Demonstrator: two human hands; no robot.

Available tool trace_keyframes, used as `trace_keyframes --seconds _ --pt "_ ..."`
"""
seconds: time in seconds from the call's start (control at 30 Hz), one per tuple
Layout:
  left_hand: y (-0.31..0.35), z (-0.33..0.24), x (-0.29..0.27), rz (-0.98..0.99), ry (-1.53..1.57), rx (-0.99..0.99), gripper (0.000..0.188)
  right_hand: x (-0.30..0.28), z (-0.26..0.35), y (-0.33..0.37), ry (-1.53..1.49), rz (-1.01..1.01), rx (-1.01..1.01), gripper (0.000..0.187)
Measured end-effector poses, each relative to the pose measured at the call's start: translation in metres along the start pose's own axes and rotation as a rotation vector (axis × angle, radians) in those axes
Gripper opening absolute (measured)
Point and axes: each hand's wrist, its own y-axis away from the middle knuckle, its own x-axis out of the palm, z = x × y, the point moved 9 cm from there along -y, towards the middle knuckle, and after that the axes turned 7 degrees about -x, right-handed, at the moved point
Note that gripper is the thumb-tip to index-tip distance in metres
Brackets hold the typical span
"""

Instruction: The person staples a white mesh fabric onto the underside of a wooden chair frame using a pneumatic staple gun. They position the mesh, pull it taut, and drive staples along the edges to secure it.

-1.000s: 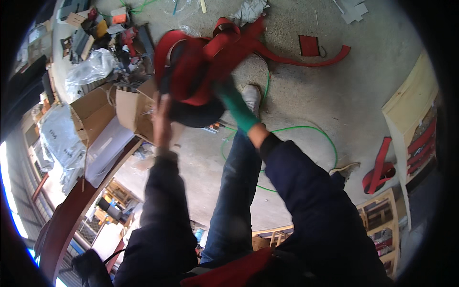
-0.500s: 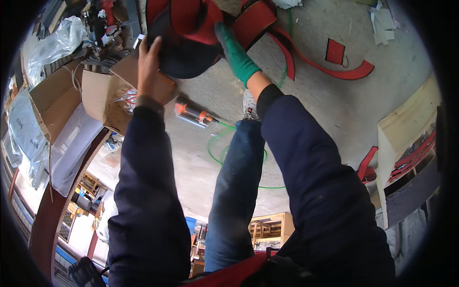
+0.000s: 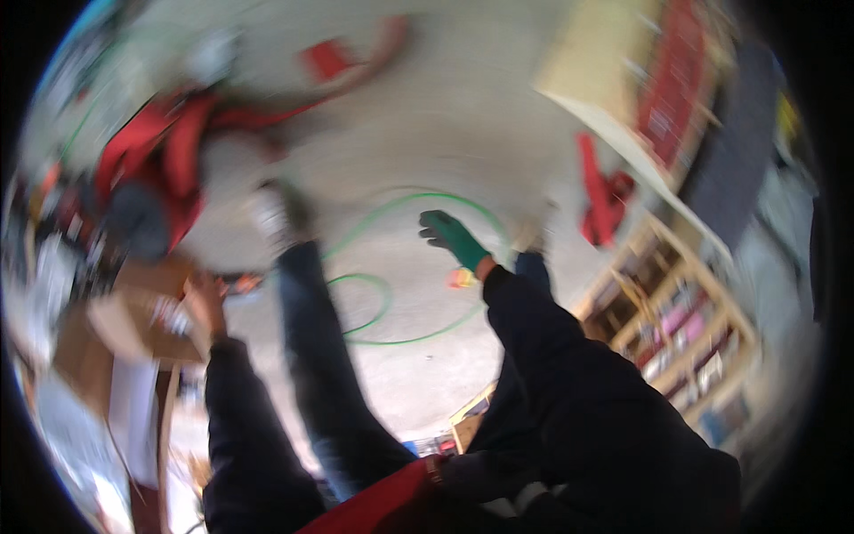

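My right hand (image 3: 454, 238), in a green glove with dark fingertips, hovers over the concrete floor with its fingers stretched out and nothing in them. Motion blurs my bare left hand (image 3: 206, 304), low at the left beside an open cardboard box (image 3: 133, 307). Right next to its fingers lies an orange nail gun (image 3: 242, 283); whether they touch it I cannot tell. Farther off at the left, a bundle of red strips with black edges (image 3: 182, 147) lies with a round black piece (image 3: 138, 218) against it.
A green air hose (image 3: 418, 334) loops over the floor between my legs. A red square piece (image 3: 326, 60) lies at the far side. At the right stand a pale wooden box (image 3: 592, 76) holding red strips and a wooden crate with compartments (image 3: 743, 343). Red scraps (image 3: 605, 196) lie beside them.
The view has swung to the right. Both hands have come off the red bundle and black piece. My right hand is over bare floor; my left is down by the nail gun.
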Motion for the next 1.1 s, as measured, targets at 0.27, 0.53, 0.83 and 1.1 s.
trace_keyframes --seconds 0.27,0.53,0.83,1.1 --pt "0.095 -0.518 0.125 0.925 0.691 0.205 0.023 -0.498 -0.070 0.305 -0.189 -0.907 -0.026 0.042" --pt "0.361 -0.963 0.235 1.189 0.268 0.670 0.035 -0.795 -0.127 0.385 0.231 -1.394 -0.059 0.068" --pt "0.485 -1.079 0.386 1.267 0.269 0.470 0.077 -0.933 -0.090 0.260 -0.149 -1.156 -0.441 0.078" --pt "0.407 -1.087 0.333 0.999 0.677 0.161 0.087 -0.773 0.013 0.185 0.003 -0.801 -0.584 0.069"
